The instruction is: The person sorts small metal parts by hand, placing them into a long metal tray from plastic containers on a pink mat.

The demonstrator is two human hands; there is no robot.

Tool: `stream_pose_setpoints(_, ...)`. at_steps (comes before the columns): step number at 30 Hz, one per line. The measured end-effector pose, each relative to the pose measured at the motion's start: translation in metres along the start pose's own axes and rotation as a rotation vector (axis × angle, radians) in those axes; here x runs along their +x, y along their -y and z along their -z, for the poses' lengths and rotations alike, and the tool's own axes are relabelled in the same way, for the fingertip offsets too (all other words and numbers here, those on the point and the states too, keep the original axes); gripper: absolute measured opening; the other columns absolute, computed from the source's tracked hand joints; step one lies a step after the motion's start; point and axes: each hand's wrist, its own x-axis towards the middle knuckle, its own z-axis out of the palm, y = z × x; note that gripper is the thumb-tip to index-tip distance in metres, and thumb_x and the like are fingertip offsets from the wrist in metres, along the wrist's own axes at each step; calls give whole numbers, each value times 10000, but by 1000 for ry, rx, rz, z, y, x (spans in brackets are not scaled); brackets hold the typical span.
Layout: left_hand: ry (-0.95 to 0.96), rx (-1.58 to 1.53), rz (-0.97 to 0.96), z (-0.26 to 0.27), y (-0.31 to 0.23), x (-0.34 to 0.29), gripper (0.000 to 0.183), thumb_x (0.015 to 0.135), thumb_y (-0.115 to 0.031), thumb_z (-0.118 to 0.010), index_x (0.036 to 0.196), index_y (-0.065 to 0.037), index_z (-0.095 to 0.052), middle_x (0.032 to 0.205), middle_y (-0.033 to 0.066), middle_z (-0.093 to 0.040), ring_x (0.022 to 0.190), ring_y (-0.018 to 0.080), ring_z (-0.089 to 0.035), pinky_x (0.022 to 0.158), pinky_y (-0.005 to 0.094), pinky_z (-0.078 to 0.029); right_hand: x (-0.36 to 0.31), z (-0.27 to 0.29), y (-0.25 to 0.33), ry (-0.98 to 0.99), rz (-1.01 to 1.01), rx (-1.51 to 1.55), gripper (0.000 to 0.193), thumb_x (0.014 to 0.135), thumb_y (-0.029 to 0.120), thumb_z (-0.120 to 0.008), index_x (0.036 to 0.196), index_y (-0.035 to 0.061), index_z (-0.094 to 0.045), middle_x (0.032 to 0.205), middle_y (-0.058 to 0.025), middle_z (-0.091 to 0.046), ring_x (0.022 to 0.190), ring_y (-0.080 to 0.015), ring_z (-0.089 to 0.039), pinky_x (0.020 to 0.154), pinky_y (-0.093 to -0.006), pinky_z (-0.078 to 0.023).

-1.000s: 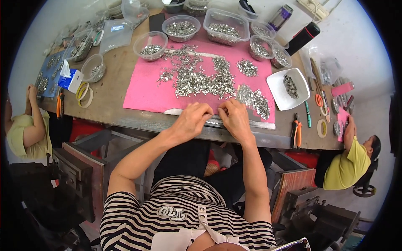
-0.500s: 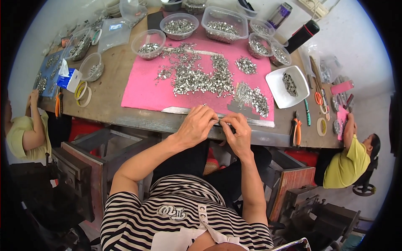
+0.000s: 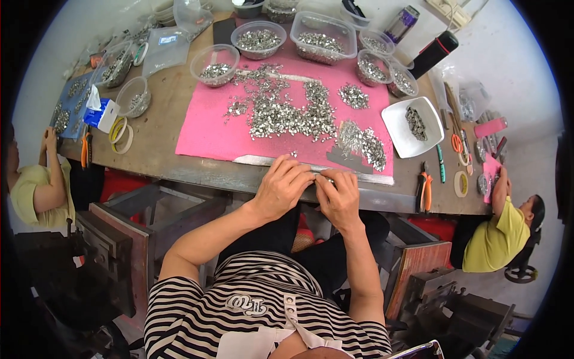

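Pinching a tiny piece (image 3: 324,179), left hand (image 3: 283,188) and right hand (image 3: 339,198) meet before a white-lettered shirt (image 3: 263,286).

Across the middle of my feed I see a long brown-topped workbench with a grey metal front edge (image 3: 164,130), bowed by the lens. A pale plain wall (image 3: 523,72) fills the upper right, brightly lit. Reddish-brown wooden panels (image 3: 417,269) and dark metal machinery (image 3: 101,254) occupy both lower corners.

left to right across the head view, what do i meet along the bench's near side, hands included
Orange-handled tool, tape rolls, left hand, right hand, orange-handled pliers, slim green tool, single tape roll
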Motion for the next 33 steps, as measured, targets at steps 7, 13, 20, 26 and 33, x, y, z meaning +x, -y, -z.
stream_pose_setpoints(7, -49, -3, 210, 25, 39, 2, 126, 869, -118, -712, 993, -94, -718, 962, 43, -667, 912, 252, -585, 915, 466, -416, 17, 4, 0, 85, 17, -9, 160, 823, 40, -738, 972, 42, -682, 955, -66, -641, 892, -249, -621, 843, -398, -439)
stream_pose_setpoints(13, 171, 31, 210, 28, 59, 21, 85, 871, -172, -715, 935, -115, -717, 873, 34, -607, 941, 234, -551, 954, 431, -345, 49, -28, -2, 108, -53, 60, 104, 848, 46, -723, 948, 61, -700, 838, -65, -620, 834, -255, -612, 791, -389, -424)
stream_pose_setpoints(20, 231, 61, 310, 36, 65, 20, 54, 878, -157, -704, 921, -124, -707, 882, 30, -610, 953, 232, -550, 952, 436, -339, 50, -37, -19, 205, -128, 53, 82, 834, 89, -744, 890, 59, -692, 804, -70, -622, 809, -265, -616, 781, -401, -416)
stream_pose_setpoints(26, 209, 32, 209, 31, 64, 26, 83, 885, -200, -711, 923, -126, -711, 900, 28, -616, 969, 231, -550, 961, 451, -328, 49, -27, -22, 216, -215, 43, 72, 836, 104, -747, 870, 62, -699, 784, -66, -626, 783, -262, -616, 764, -397, -411)
stream_pose_setpoints(33, 225, 147, 153, 21, 69, 24, 99, 886, -196, -712, 916, -101, -706, 907, 35, -617, 968, 228, -554, 984, 462, -324, 47, -34, -22, 222, -150, -12, 60, 856, 123, -727, 874, 70, -707, 834, -94, -611, 851, -278, -600, 788, -413, -419)
